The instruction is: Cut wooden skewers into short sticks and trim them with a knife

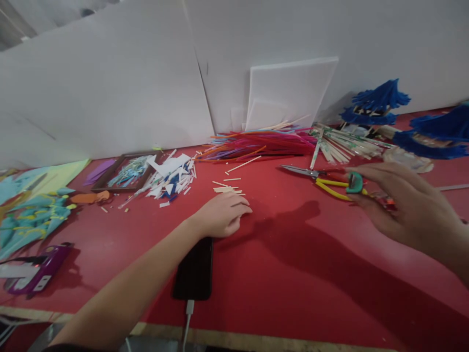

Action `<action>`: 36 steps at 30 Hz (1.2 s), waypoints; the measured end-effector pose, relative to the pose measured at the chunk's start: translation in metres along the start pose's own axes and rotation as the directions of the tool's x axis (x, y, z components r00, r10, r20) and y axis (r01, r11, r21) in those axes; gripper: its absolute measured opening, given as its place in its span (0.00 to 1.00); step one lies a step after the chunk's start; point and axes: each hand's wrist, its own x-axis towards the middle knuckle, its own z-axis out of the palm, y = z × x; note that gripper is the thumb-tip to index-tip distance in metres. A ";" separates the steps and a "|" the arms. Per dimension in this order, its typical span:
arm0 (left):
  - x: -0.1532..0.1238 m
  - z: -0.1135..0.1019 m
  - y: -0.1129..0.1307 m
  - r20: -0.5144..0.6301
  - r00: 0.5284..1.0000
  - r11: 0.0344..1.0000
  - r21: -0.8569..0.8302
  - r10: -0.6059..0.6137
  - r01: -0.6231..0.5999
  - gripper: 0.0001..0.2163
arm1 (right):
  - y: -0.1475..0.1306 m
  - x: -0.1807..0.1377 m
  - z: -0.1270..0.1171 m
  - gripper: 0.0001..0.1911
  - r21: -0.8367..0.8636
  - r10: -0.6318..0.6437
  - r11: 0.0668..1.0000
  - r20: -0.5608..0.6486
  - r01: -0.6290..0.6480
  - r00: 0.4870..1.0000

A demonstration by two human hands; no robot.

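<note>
My left hand (223,215) rests on the red table with its fingers curled under, by the top end of a black phone (194,274). Short pale wooden sticks (227,189) lie just beyond its fingers; anything under the fingers is hidden. At the right, my right hand (403,195) is raised slightly above the table, thumb and fingers closed around a small green piece (354,182). Yellow-handled snips (331,188) with long silver blades lie directly left of it. Whether the green piece belongs to the snips, I cannot tell.
Colored pipe cleaners (264,144) and wrapped chopsticks (337,144) are heaped at the back. White scraps (176,176) and a brown frame (124,171) lie left of center. Two blue-roofed models (377,105) stand back right. A purple glue gun (47,269) sits front left.
</note>
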 end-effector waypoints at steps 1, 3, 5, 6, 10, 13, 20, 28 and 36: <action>-0.002 -0.002 -0.004 -0.009 1.000 1.000 -0.029 0.000 0.000 0.16 | -0.005 -0.004 0.001 0.17 0.016 0.010 1.000 -0.013 -0.010 1.000; -0.003 -0.006 -0.010 -0.044 0.998 0.995 -0.087 -0.043 0.039 0.15 | -0.010 -0.009 0.005 0.17 0.031 0.034 0.999 -0.052 -0.032 0.998; 0.000 -0.008 -0.014 -0.115 0.975 0.979 -0.103 -0.190 0.178 0.15 | -0.012 -0.014 0.009 0.15 0.026 0.059 0.998 -0.080 -0.058 0.995; 0.003 -0.009 -0.016 -0.145 0.942 0.952 -0.089 -0.302 0.292 0.16 | -0.011 -0.015 0.012 0.14 0.020 0.073 0.997 -0.093 -0.071 0.993; 0.018 -0.014 -0.027 -0.119 0.764 0.768 0.011 -0.634 0.640 0.23 | -0.007 -0.020 0.019 0.10 0.026 0.105 0.994 -0.120 -0.102 0.987; 0.028 -0.025 -0.040 -0.047 0.741 0.741 0.006 -0.670 0.671 0.20 | -0.004 -0.024 0.020 0.10 0.034 0.109 0.994 -0.119 -0.106 0.987; 0.042 -0.035 -0.063 0.115 0.753 0.749 -0.084 -0.648 0.657 0.20 | 0.001 -0.029 0.014 0.08 0.027 0.209 0.978 -0.112 -0.207 0.972; 0.073 -0.019 -0.051 0.086 0.814 0.802 -0.136 -0.575 0.581 0.13 | 0.000 -0.027 0.012 0.08 0.034 0.229 0.973 -0.102 -0.227 0.968; 0.096 -0.003 -0.013 0.097 0.867 0.848 -0.180 -0.489 0.499 0.09 | -0.001 -0.029 0.014 0.08 0.041 0.184 0.983 -0.090 -0.181 0.979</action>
